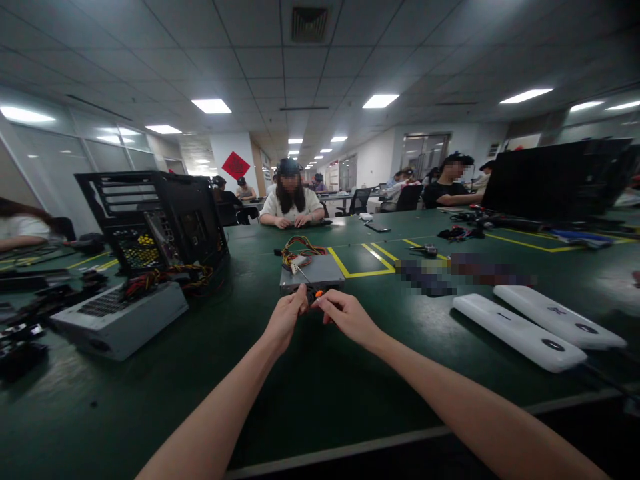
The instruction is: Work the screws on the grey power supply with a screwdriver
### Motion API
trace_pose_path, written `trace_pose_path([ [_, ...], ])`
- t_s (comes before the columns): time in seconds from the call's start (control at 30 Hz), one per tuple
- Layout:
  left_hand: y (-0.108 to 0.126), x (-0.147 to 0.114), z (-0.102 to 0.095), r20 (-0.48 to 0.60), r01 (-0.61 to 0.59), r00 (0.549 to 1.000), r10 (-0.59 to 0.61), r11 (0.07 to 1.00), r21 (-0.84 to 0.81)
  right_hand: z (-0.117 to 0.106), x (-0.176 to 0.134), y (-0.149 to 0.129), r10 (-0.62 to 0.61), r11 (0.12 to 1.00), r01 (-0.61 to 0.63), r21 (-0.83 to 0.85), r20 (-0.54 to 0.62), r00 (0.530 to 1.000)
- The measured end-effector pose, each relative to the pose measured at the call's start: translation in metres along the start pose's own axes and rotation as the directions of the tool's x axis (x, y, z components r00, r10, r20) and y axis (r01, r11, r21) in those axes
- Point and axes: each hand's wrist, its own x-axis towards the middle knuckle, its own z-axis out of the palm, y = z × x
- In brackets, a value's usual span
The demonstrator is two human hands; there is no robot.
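Observation:
My left hand [289,313] is closed, its thumb and fingers pinched at the dark handle of a small screwdriver [319,293] with an orange end. Right beside it, my right hand [346,315] has its fingertips together at the orange end of the same tool. A thin shaft seems to point away toward a grey power supply [323,268], which lies on the table just beyond my hands. Several red, yellow and black cables [304,247] with white connectors are bunched on top of the power supply. My fingers partly hide the tool and the front of the box.
A second power supply [125,320] and an open black computer case [165,220] stand at left. Two white power banks [517,333] lie at right. A black tool [425,250], cables and a monitor [545,180] are farther back. Across the table sits a person [293,200].

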Motion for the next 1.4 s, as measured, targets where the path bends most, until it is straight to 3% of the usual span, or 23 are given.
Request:
trace_pose_path([
  [0.2, 0.002, -0.002, 0.000, 0.089, 0.024, 0.996, -0.025, 1.000, 0.013, -0.001, 0.003, 0.011, 0.086, 0.995, -0.086, 0.054, 0.010, 0.996],
  [0.4, -0.004, -0.006, 0.005, 0.181, -0.046, 0.983, 0.029, 0.995, 0.088, -0.005, 0.007, 0.013, 0.128, 0.980, -0.134, 0.149, 0.044, 0.991],
  [0.73, 0.006, -0.006, 0.006, 0.183, 0.116, 0.979, -0.087, 0.982, -0.151, -0.013, 0.006, 0.001, 0.026, 0.976, -0.074, 0.207, 0.226, 0.974],
  [0.87, 0.008, -0.008, 0.006, 0.199, 0.166, 0.971, -0.135, 0.975, -0.148, -0.011, 0.003, 0.005, -0.042, 0.999, 0.039, 0.031, 0.113, 0.993],
  [1.03, 0.011, -0.009, 0.008, 0.201, 0.103, 0.974, -0.100, 0.995, -0.005, -0.010, 0.000, 0.008, -0.050, 0.996, 0.051, -0.067, 0.019, 0.999],
  [1.17, 0.012, -0.008, 0.004, 0.244, 0.134, 0.963, -0.117, 0.990, -0.054, -0.012, 0.000, 0.002, -0.051, 0.997, 0.057, -0.055, 0.095, 0.994],
  [1.33, 0.015, -0.006, -0.002, 0.296, 0.221, 0.940, -0.172, 0.965, -0.140, -0.018, 0.002, -0.002, -0.065, 0.996, 0.081, -0.046, 0.285, 0.956],
  [1.4, 0.015, -0.005, -0.003, 0.321, 0.250, 0.927, -0.195, 0.958, -0.141, -0.018, 0.002, 0.000, -0.083, 0.991, 0.109, -0.075, 0.286, 0.955],
])
